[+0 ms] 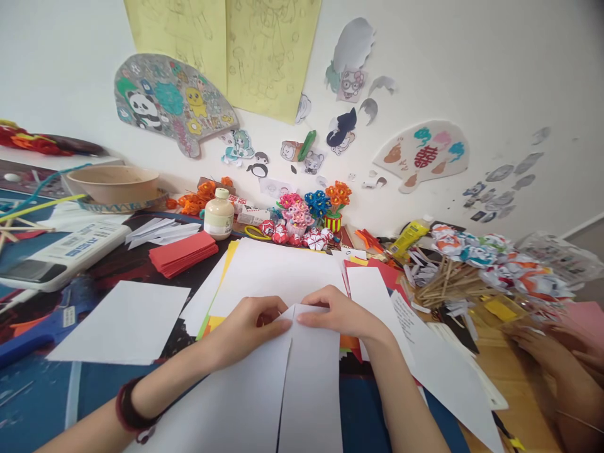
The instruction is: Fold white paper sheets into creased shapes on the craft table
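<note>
A sheet of white paper is held up in front of me by its top edge. A dark split runs up through it from the bottom to a little below my thumbs, with a narrower strip on the right side. My left hand pinches the top edge left of this line, thumb in front and fingers behind. Close beside it, my right hand pinches the same edge on the right. Both hands' fingertips are partly hidden behind the paper. Beneath and beyond lies a stack of white and coloured sheets.
On the left are loose white sheets, a blue glue gun, red paper strips and a cream bottle. Paper flowers stand by the wall. At far right, another person's hands are near wooden sticks.
</note>
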Available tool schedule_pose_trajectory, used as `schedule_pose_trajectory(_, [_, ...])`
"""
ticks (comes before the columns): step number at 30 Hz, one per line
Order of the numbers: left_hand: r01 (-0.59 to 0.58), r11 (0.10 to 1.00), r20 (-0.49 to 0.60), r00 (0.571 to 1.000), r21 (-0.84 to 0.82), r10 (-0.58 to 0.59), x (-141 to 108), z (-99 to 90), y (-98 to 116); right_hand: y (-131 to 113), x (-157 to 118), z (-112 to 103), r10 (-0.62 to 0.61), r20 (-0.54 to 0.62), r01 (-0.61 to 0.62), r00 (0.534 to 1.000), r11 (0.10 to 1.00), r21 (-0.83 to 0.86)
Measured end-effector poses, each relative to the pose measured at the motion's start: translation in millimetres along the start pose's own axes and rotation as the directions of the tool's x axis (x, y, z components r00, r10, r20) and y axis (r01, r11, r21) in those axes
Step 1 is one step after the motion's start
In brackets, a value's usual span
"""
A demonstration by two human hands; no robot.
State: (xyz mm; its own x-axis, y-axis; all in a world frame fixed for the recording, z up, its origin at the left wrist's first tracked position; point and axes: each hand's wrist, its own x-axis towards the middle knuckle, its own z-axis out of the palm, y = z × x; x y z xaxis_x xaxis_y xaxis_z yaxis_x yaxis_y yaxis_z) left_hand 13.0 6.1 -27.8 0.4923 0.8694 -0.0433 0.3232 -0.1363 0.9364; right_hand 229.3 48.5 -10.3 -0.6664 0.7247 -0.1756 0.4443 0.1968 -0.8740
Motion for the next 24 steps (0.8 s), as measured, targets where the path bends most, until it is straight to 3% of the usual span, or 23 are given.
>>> schedule_pose_trajectory(7, [-0.014,0.995,-0.015,1.000,0.102,0.016,0,3.7,2,-1,1,0,-0.067,-0.090,0.069,0.994,0.998,0.017])
schedule_pose_trajectory(15, [-0.069,0.986,-0.192,0.976,0.152,0.098,4,6.0,9,-7,-2,3,-0.096,-0.081,0.100,0.992,0.994,0.043])
schedule_pose_trajectory(24, [-0.064,0.990,-0.183,0.979,0.125,0.086,3,6.6,10,-5,-2,3,-0.078,-0.061,0.083,0.995,0.993,0.083])
